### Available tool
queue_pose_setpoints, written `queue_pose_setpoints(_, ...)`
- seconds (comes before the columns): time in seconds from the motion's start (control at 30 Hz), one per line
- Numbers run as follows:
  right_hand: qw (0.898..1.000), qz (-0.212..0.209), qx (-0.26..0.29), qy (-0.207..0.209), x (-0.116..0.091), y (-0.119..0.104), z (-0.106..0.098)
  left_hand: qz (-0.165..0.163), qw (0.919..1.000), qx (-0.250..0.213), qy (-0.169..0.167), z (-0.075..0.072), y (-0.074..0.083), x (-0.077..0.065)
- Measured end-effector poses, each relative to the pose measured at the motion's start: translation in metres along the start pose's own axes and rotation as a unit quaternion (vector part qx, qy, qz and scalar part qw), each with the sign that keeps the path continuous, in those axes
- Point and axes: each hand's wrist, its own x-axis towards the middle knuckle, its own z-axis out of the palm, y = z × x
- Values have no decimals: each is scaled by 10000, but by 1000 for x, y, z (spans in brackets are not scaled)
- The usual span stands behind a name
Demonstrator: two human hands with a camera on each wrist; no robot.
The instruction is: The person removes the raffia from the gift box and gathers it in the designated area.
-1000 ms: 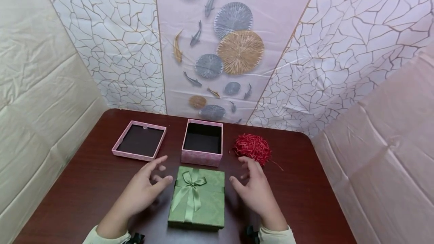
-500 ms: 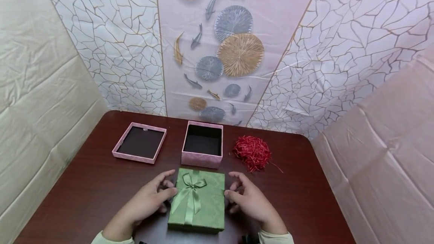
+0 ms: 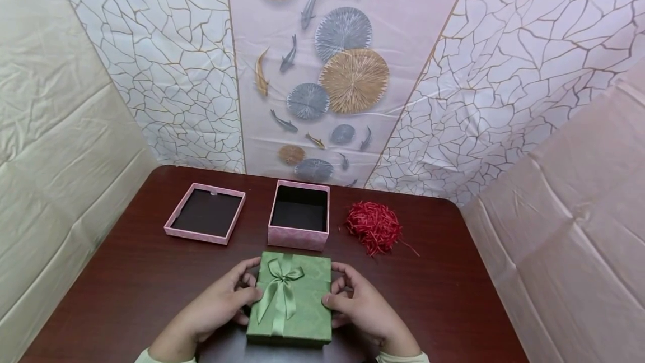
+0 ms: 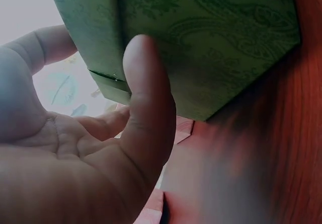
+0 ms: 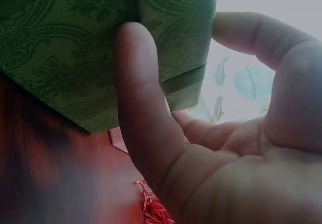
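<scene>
A green gift box with a green ribbon bow on its top is in front of me in the head view. My left hand holds its left side, thumb near the top edge and the other fingers along the side. From the right, my right hand grips the opposite side in the same manner. Both wrist views show the patterned green side close up, with the left thumb and the right thumb against it. Whether the box's underside touches the table cannot be told.
Just behind the green box stands an open pink box with a black inside. A shallow pink lid lies inside-up to its left. Red shredded paper is heaped on the right. The dark wooden table meets curtained walls.
Both hands have come inward from beside the green box and now hold its two sides. The box, pink pieces and red shreds stay practically where they were.
</scene>
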Motion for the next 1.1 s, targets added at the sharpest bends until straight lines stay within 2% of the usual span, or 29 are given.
queue_pose_setpoints(0.4,9997,-87,-207,-52,-1,-1,0,8,9997,-238,-86,0,3,-3)
queue_pose_setpoints(1.1,9964,-204,-827,11,-1,-12,-2,19,9998,-187,-104,-3,10,-1)
